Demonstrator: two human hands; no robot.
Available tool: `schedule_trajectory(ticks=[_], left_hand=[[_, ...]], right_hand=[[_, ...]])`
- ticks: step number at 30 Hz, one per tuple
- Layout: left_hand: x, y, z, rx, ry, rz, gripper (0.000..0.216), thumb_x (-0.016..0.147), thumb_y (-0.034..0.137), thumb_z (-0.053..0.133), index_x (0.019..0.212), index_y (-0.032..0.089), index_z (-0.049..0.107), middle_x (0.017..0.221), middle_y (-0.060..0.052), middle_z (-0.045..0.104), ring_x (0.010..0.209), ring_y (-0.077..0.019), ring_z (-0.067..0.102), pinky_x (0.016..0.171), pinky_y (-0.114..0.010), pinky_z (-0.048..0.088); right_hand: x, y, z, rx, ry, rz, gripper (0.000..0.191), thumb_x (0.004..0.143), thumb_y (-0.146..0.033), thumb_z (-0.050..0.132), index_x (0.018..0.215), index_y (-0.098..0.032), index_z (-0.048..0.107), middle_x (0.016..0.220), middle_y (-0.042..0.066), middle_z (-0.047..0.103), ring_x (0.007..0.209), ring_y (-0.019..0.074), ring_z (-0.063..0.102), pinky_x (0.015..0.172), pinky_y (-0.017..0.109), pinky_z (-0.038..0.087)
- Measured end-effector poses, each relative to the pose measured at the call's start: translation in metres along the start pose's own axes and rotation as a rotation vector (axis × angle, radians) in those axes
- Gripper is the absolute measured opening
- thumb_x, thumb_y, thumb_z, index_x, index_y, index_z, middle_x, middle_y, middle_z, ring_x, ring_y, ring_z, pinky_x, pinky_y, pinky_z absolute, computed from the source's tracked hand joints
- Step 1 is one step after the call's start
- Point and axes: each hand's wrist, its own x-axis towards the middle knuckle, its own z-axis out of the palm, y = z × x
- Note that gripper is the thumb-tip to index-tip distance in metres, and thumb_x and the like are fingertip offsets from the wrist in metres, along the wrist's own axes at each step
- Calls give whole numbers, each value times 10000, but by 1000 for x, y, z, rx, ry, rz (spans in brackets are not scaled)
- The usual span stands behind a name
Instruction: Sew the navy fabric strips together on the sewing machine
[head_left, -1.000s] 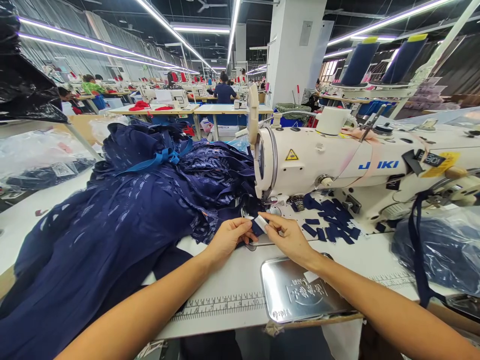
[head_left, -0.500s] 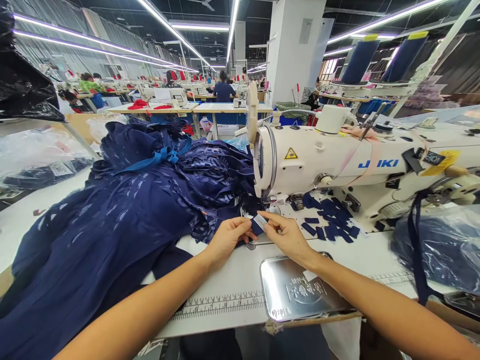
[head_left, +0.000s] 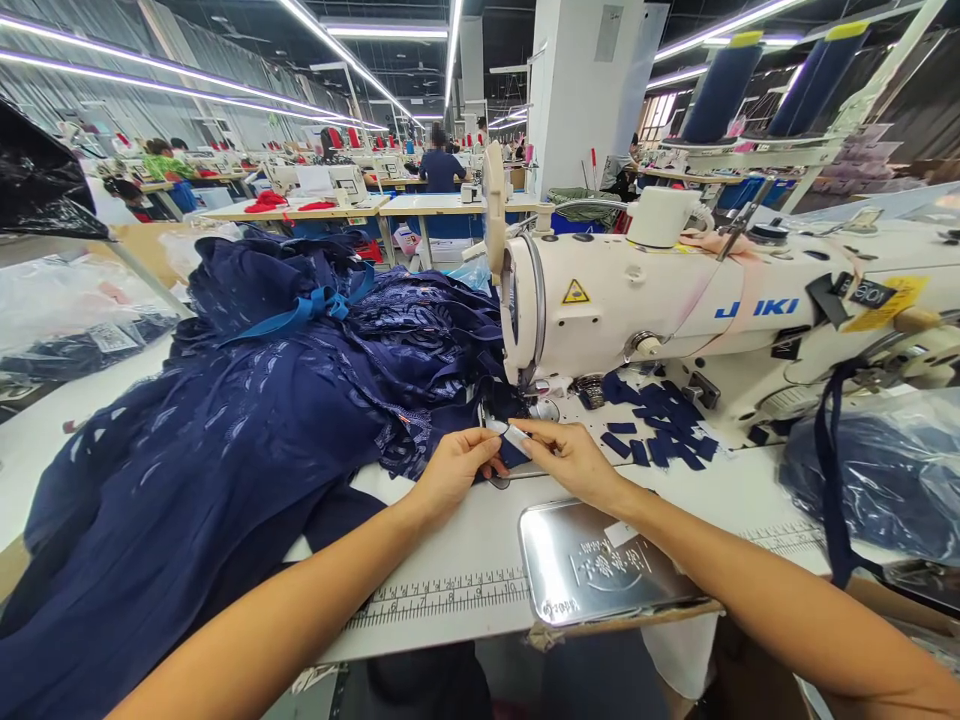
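A white Juki sewing machine stands on the table ahead of me. A large heap of navy blue garment fabric lies to its left. In front of the needle, my left hand and my right hand both pinch a small navy fabric piece with a white label. The piece lies against the edge of the navy garment. Fingers of both hands are pressed together on it.
Several small navy fabric pieces lie on the machine bed at the right. A shiny metal tray sits near the table's front edge beside a printed ruler. A plastic bag of navy cloth is at the right. Other workers sit far back.
My hands have kept their pinch on the small piece and edged slightly toward the needle. The view has shifted a little down and left.
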Motion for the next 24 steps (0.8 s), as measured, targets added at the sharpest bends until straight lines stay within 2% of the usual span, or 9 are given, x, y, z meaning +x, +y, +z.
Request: schedule_trajectory(ticks=[4,10,15,17,19,22,24], left_hand=[[-1,1,0,41,-26,14,235,675,363,622,655,130,598,505,-31,592,478,-99,449,516,-227,297],[-3,4,2,133,-50,9,221,686,355,600,643,138,606,500,-19,574,489,-99,425,527,-227,287],[-5,7,5,215,-56,-9,208,695,335,582,623,141,609,495,-6,554,486,-96,420,522,-226,277],[-6,9,6,242,-57,-10,196,707,306,563,602,145,602,478,5,539,463,-86,401,508,-222,268],[-6,10,7,262,-66,-15,194,715,286,550,589,146,597,467,12,529,444,-78,384,497,-218,266],[-5,10,8,265,-75,-21,184,705,275,558,580,143,588,464,14,523,445,-77,396,491,-214,272],[-4,8,7,247,-68,-27,179,696,283,571,591,139,588,469,10,528,461,-82,424,504,-213,294]], right_hand=[[3,-5,-10,37,-134,24,394,795,-327,467,1073,-107,639,547,-25,442,482,74,306,441,204,278],[4,-6,-20,66,-250,23,342,803,-328,483,1045,-163,657,568,-30,473,467,62,275,425,191,244],[4,-2,-27,35,-358,-9,330,834,-311,472,1096,-191,632,503,-54,400,454,61,249,421,183,216],[5,-1,-30,6,-395,-25,337,843,-306,471,1129,-197,610,513,-54,435,453,63,272,430,180,241],[5,-1,-34,-20,-436,-60,335,850,-289,460,1143,-208,599,610,-33,543,489,72,361,474,184,313],[6,-3,-37,-29,-495,-116,333,859,-268,435,1147,-215,595,822,8,639,684,121,521,650,230,422],[6,-3,-37,-31,-486,-119,331,858,-270,436,1140,-215,601,844,16,648,765,146,546,709,254,432]])
